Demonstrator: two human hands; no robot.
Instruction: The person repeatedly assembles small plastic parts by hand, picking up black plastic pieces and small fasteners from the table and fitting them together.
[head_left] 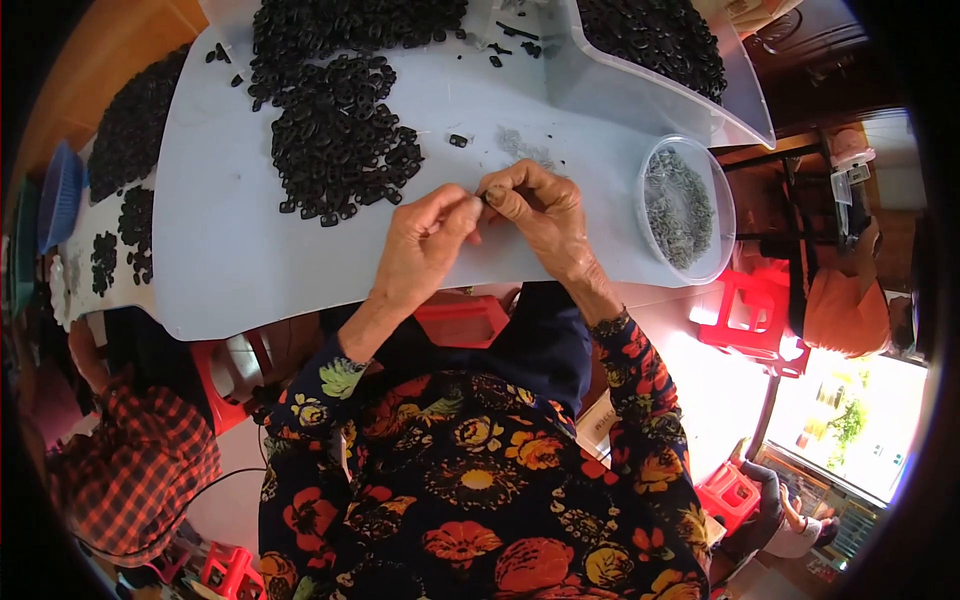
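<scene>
Grip clamping: left hand point(430, 240) and right hand point(538, 215) pinching small dark piece point(484, 207), mostly hidden, over pale blue-grey bench point(240, 275). Small black rectangular pieces point(345, 140) lying heaped beyond left hand; round clear plastic tub point(727, 225) standing right. Printed tan cardboard box point(597, 427) showing below.

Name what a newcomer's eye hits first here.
First, the heap of small black pieces on the pale table, left of the picture's centre. Next, the left hand and right hand mid-picture, fingers together over the table's near part; whatever they hold is too hidden to tell. At the table's right, a round clear tub holds small grey pieces.
</scene>
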